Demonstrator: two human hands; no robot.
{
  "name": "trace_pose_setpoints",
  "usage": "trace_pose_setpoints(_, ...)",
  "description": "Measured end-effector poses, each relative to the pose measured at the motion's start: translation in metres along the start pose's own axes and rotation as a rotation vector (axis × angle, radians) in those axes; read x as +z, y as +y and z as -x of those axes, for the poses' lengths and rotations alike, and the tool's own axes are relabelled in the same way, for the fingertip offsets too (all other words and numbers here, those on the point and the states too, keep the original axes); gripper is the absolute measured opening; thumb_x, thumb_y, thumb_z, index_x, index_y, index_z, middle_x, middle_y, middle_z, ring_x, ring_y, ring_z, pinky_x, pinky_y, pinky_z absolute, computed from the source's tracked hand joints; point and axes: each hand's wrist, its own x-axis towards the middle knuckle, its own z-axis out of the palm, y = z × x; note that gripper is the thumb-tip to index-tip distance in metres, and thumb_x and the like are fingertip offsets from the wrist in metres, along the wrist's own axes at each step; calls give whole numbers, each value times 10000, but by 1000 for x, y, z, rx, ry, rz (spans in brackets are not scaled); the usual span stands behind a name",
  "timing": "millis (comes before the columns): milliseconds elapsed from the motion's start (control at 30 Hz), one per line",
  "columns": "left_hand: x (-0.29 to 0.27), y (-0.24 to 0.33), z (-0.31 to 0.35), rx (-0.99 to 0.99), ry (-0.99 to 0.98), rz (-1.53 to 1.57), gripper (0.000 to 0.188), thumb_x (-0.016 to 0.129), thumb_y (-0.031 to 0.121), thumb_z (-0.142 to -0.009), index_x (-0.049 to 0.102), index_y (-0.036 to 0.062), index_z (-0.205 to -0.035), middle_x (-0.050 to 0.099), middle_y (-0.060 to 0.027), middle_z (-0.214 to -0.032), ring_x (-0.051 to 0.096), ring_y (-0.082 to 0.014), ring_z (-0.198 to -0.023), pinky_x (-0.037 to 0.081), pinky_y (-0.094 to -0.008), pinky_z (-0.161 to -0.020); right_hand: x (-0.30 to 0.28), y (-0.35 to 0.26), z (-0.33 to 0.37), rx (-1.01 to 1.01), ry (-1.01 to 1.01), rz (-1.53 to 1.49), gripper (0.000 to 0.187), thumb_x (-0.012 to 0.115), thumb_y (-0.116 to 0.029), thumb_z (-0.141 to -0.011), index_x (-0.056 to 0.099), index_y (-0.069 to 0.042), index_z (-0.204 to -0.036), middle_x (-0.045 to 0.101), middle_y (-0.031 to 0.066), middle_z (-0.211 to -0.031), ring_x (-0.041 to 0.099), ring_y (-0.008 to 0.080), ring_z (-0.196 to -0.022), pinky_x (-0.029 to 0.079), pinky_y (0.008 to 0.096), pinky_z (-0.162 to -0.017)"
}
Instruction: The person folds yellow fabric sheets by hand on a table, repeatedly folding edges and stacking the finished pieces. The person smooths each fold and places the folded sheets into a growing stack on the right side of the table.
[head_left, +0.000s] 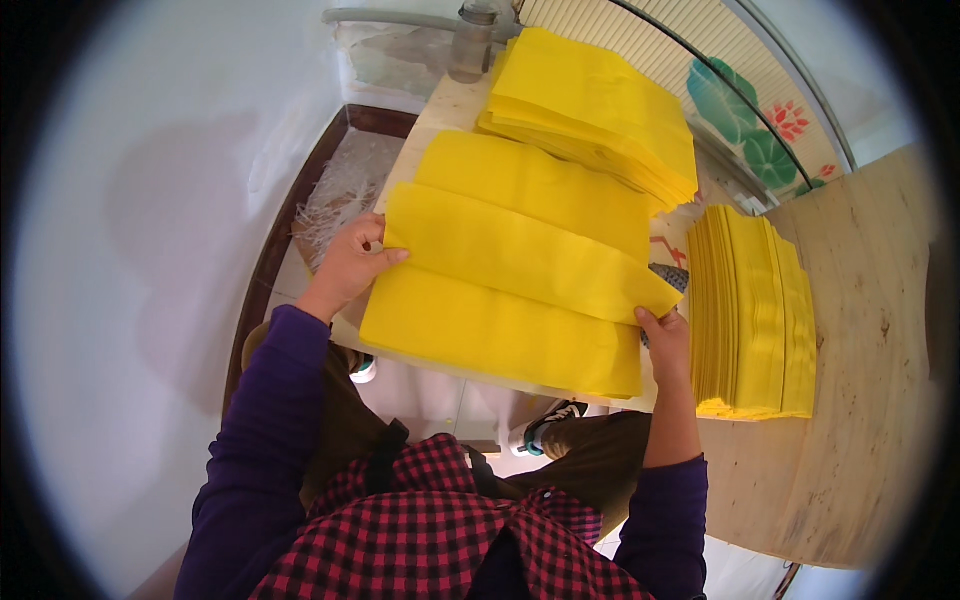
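Observation:
A yellow sheet (520, 245), folded into a long band, stretches crosswise over a wider yellow sheet or stack (500, 320) on the table. It looks like paper or thin cloth; I cannot tell which. My left hand (352, 265) pinches the band's left end, thumb on top and fingers beneath. At the other end, the lower right corner is pinched by my right hand (667, 345), its thumb uppermost and the other fingers partly hidden. That right end rises slightly off the layer below.
Behind lies a thick yellow stack (595, 95); another yellow stack (752, 315) sits to the right on a wooden board (850, 420). A clear jar (473, 42) stands at the table's far left corner. A dark grey patterned object (670, 277) shows beside the band. A wall (150, 250) borders the left.

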Motion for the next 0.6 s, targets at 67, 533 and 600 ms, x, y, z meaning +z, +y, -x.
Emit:
trace_pose_setpoints(67,1,0,0,-9,0,-2,222,743,172,-786,692,18,-938,610,-54,-961,538,-169,-864,393,-288,-729,1,0,-2,34,-18,-32,212,652,-38,-895,650,10,-1101,685,24,-1014,617,93,-878,477,237,-800)
trace_pose_setpoints(533,2,1,3,-126,51,139,202,682,208,-887,609,24,-842,562,-8,-917,488,-105,-816,386,-259,-726,-1,-6,-3,100,-16,39,211,651,-62,-901,643,8,-1100,689,44,-1017,617,100,-887,477,245,-800)
trace_pose_setpoints(600,1,0,4,-102,52,119,204,675,207,-895,604,24,-839,561,-5,-916,485,-103,-813,385,-257,-725,-1,-6,-4,97,-17,36,210,643,-88,-913,643,7,-1101,687,40,-1017,614,101,-897,472,246,-814)
